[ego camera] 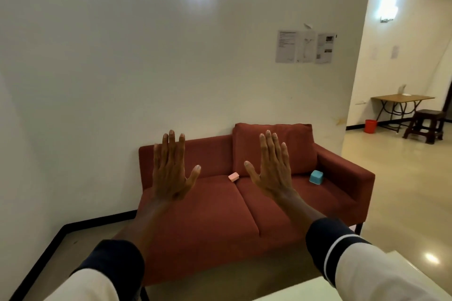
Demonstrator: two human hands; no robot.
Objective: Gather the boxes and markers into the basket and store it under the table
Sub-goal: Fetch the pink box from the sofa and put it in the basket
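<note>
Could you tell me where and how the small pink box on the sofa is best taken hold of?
Judging from its pose, take the pink box from above, pinching its two long sides. It lies flat on the sofa seat near the backrest, top face exposed. Both the left hand and right hand are open and empty.

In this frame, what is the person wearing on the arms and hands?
Both hands, left and right, are bare, with no gloves, rings or watch visible. Each forearm shows a cream sleeve ending in a dark navy cuff; the right cuff carries a white stripe.
</note>
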